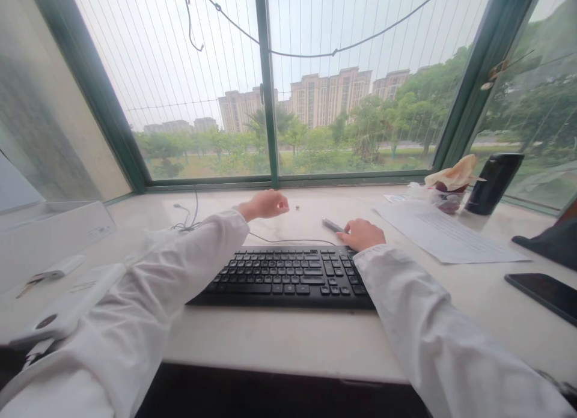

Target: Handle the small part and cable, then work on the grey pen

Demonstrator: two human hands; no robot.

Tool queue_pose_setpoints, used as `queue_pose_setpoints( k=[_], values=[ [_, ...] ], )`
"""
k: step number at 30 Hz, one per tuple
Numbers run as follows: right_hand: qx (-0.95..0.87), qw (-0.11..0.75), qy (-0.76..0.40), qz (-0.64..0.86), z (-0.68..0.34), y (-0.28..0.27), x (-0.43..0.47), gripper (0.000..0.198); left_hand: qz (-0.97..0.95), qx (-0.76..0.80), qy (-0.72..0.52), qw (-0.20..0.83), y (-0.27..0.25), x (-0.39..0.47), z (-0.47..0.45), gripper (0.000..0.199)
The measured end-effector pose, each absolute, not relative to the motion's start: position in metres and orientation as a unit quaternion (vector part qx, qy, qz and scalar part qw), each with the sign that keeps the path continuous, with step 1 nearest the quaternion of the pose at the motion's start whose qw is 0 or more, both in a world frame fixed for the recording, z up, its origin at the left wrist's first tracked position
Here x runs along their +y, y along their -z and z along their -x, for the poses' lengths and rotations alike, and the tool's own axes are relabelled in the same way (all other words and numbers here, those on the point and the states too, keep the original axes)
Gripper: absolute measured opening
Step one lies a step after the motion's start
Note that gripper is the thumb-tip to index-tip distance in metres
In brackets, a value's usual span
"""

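Note:
My left hand [267, 204] is above the white counter beyond the keyboard, its fingers curled in; whether something small is in them cannot be made out. A tiny metallic-looking piece [297, 208] lies on the counter just right of those fingertips. My right hand [363, 234] is closed around one end of a short dark grey stick-shaped object [332, 225], whose other end points to the left. This hand is over the far right corner of the black keyboard [288, 280]. Both sleeves are white, and my left forearm covers the keyboard's left end.
Sheets of paper [444, 232], a black phone [545, 293], a dark cylinder [494, 184] and a plastic cup [451, 196] are on the right. At left are a white box [49, 232], a white device [72, 301] and cables [187, 226]. The window [270, 184] borders the counter.

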State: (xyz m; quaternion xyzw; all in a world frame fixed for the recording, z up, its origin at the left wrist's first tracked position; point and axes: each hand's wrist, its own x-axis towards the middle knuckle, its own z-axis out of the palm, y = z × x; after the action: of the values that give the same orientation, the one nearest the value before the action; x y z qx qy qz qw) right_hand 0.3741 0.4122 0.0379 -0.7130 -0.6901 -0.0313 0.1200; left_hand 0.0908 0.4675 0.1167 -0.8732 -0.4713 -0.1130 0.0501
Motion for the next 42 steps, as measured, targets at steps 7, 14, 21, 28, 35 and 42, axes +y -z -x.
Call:
queue_pose_setpoints(
  k=[7,14,21,28,35,42],
  values=[
    [-0.702,0.21,0.105,0.673,-0.371,-0.047,0.409,0.032,0.856,-0.471,0.18,0.112,-0.118,0.361,-0.088,0.029],
    [-0.762,0.33,-0.001,0.558,-0.355,-0.057,0.396,0.024,0.784,-0.526,0.276,0.18,-0.097,0.347,-0.092,0.027],
    [-0.739,0.442,-0.237,0.449,-0.344,-0.052,0.407,0.058,0.814,-0.506,0.241,0.153,-0.08,0.346,-0.086,0.03],
    [-0.668,0.493,-0.387,0.401,-0.335,-0.047,0.398,0.052,0.849,-0.462,0.2,0.162,-0.07,0.343,-0.091,0.037],
    [-0.69,0.461,-0.367,0.42,-0.33,-0.056,0.384,0.042,0.849,-0.458,0.198,0.171,-0.068,0.344,-0.091,0.036],
    [-0.761,0.398,-0.357,0.368,-0.327,-0.059,0.375,0.036,0.854,-0.462,0.175,0.166,-0.068,0.341,-0.093,0.037]
  ],
)
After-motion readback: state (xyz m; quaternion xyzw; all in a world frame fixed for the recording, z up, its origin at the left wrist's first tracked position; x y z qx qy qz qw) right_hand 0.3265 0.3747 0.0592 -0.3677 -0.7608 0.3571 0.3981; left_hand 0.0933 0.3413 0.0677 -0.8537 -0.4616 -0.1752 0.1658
